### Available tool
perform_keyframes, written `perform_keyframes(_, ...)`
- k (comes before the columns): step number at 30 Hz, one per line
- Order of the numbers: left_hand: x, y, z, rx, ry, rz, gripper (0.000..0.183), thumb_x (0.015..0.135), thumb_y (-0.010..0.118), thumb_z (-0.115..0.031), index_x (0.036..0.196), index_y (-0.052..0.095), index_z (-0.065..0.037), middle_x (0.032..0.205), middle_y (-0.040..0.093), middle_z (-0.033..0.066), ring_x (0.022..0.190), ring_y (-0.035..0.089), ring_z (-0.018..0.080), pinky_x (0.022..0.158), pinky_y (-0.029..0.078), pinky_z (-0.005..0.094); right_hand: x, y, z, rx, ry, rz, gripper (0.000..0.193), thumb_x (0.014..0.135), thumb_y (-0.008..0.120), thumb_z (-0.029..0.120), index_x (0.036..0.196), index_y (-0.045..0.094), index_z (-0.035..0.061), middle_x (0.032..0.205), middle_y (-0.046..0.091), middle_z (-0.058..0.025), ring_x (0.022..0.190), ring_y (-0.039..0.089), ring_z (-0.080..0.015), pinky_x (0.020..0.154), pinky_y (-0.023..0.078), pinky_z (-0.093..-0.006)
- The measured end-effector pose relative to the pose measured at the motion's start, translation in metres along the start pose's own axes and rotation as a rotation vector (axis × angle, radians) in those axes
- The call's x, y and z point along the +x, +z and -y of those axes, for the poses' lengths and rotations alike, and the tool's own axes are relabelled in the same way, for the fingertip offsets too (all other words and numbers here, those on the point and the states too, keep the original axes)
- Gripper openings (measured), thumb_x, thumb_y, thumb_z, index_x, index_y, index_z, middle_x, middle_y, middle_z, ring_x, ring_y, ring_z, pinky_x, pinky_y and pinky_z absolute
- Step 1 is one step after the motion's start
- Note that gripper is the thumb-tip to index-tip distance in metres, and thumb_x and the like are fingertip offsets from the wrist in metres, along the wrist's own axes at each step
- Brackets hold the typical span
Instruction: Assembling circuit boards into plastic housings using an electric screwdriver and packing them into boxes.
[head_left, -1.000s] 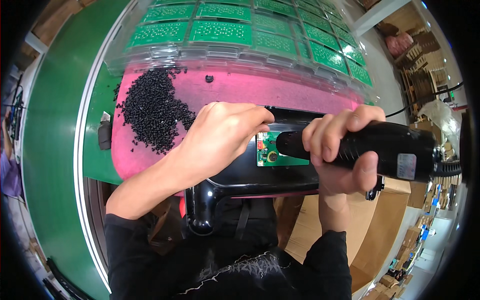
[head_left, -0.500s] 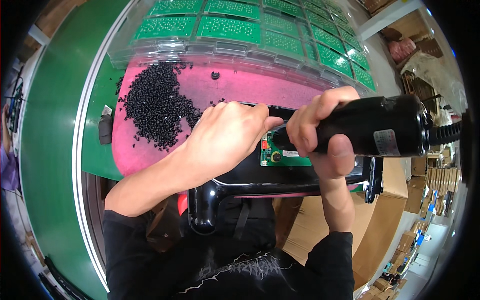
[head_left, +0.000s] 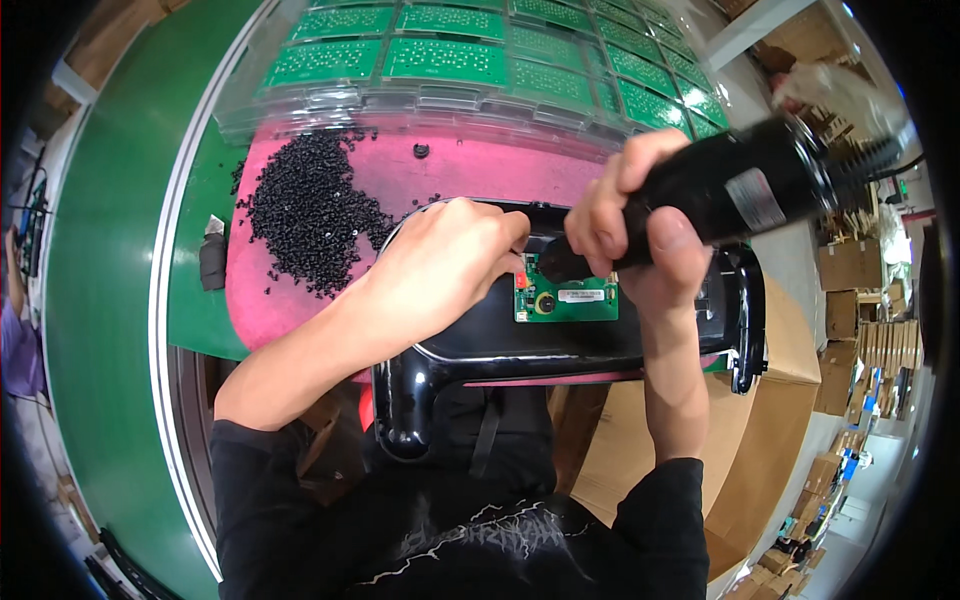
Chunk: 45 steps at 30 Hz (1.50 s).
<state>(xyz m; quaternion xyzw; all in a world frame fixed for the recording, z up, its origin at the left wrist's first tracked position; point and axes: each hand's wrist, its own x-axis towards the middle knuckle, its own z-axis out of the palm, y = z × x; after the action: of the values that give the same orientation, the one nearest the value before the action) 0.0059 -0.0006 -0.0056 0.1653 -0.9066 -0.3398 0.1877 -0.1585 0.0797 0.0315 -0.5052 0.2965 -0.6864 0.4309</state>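
Note:
My right hand (head_left: 640, 225) is wrapped round a black corded electric screwdriver (head_left: 725, 190), which slants with its nose down and left toward a small green circuit board (head_left: 590, 311). The tip is over the upper left part of the board, and I cannot tell if it touches. The board sits inside a glossy black plastic housing (head_left: 500, 340). Closed fingers of my left hand (head_left: 440, 265) are at the board's upper left edge, beside a red component; what they hold, if anything, is hidden. The housing lies across the near edge of the pink mat (head_left: 480, 165).
A heap of small black screws (head_left: 310, 215) lies on the mat to the left. Clear plastic trays (head_left: 440, 98) with several green boards stand at the back. A dark grey object (head_left: 212, 260) lies left of the mat. A cardboard box (head_left: 765, 440) is at the near right.
The screwdriver's rear end has swung up and away, and my right hand has shifted slightly up and left. More of the board shows. My left hand stays nearly in place.

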Motion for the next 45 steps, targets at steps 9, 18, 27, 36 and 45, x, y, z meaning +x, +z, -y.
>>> perform_keyframes(9,0.000,-0.001,-0.002,0.008,0.009,-0.031,0.015,0.080,0.067,-0.013,0.084,0.062,0.001,0.078,0.063,0.0171,0.077,0.062,0.0380,0.065,0.050,0.0450,-0.015,0.015,0.007,-0.240,-0.005,-0.052,0.049,0.080,0.071,0.042,0.096,0.045,0.0040,0.060,0.048,-0.0028,0.046,0.047,-0.0137,0.049,0.041,-0.0295)
perform_keyframes(18,0.004,-0.002,-0.008,-0.030,0.315,-0.026,0.013,0.078,0.069,-0.009,0.086,0.062,-0.003,0.080,0.063,0.0088,0.070,0.062,0.0298,0.058,0.050,0.0374,-0.027,0.028,0.047,-0.145,-0.357,-0.107,0.046,0.080,0.067,0.048,0.095,0.045,0.0111,0.060,0.050,0.0026,0.043,0.047,-0.0095,0.047,0.041,-0.0257)
perform_keyframes(27,0.006,0.001,-0.007,-0.183,0.362,-0.023,0.015,0.075,0.071,-0.006,0.086,0.062,-0.001,0.076,0.062,0.0093,0.067,0.063,0.0292,0.056,0.049,0.0365,-0.037,0.031,0.054,-0.101,-0.430,-0.195,0.045,0.080,0.065,0.047,0.095,0.044,0.0110,0.060,0.049,0.0033,0.043,0.048,-0.0080,0.047,0.042,-0.0234)
perform_keyframes(36,0.007,0.002,-0.006,-0.112,0.327,0.047,0.015,0.073,0.070,-0.004,0.086,0.063,-0.001,0.075,0.062,0.0092,0.067,0.062,0.0298,0.055,0.049,0.0372,-0.036,0.036,0.050,-0.142,-0.432,-0.189,0.047,0.078,0.068,0.048,0.095,0.044,0.0107,0.059,0.051,0.0021,0.042,0.048,-0.0096,0.045,0.042,-0.0253)
perform_keyframes(45,0.004,0.003,-0.006,-0.026,0.381,-0.011,0.013,0.074,0.071,-0.007,0.083,0.063,-0.004,0.075,0.062,0.0075,0.066,0.063,0.0279,0.051,0.047,0.0365,-0.030,0.035,0.047,-0.143,-0.369,-0.121,0.047,0.079,0.067,0.046,0.097,0.044,0.0097,0.063,0.051,0.0007,0.044,0.048,-0.0109,0.047,0.041,-0.0260)
